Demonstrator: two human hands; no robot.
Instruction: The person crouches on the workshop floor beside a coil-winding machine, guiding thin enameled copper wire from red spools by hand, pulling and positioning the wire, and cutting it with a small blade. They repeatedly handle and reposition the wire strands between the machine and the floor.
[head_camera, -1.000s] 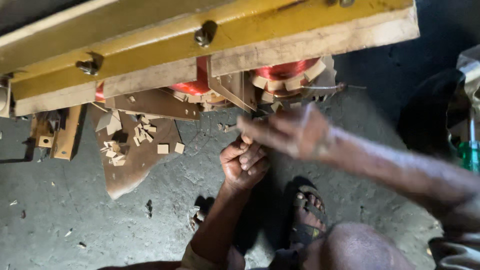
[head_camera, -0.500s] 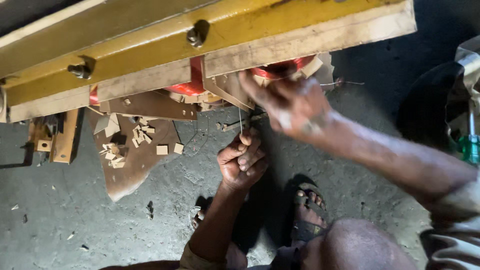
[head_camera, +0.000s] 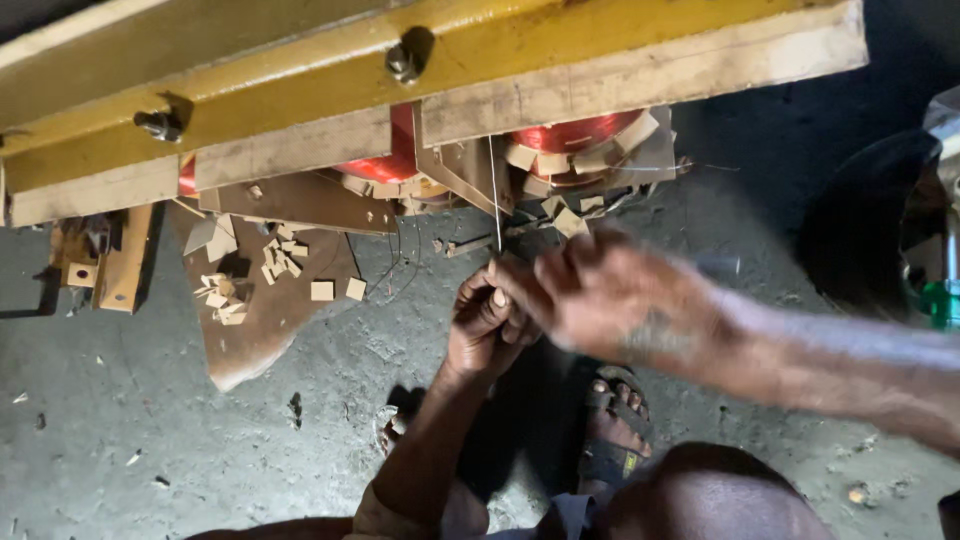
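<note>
left hand (head_camera: 487, 322): pinching thin wire (head_camera: 495, 200) | right hand (head_camera: 610, 298): blurred, grip unclear, touching left | wire rises to red coils (head_camera: 575, 132)

Both hands (head_camera: 540, 310) meet below the coils (head_camera: 570, 140), under the beam (head_camera: 600, 50).

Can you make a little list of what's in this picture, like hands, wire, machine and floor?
left hand: fist closed on a thin wire
right hand: blurred, touching the left hand; grip unclear
wire: runs straight up to the red coils
frame: yellow beam with bolts
floor: brown sheet with small card pieces
foot: in a sandal
</note>
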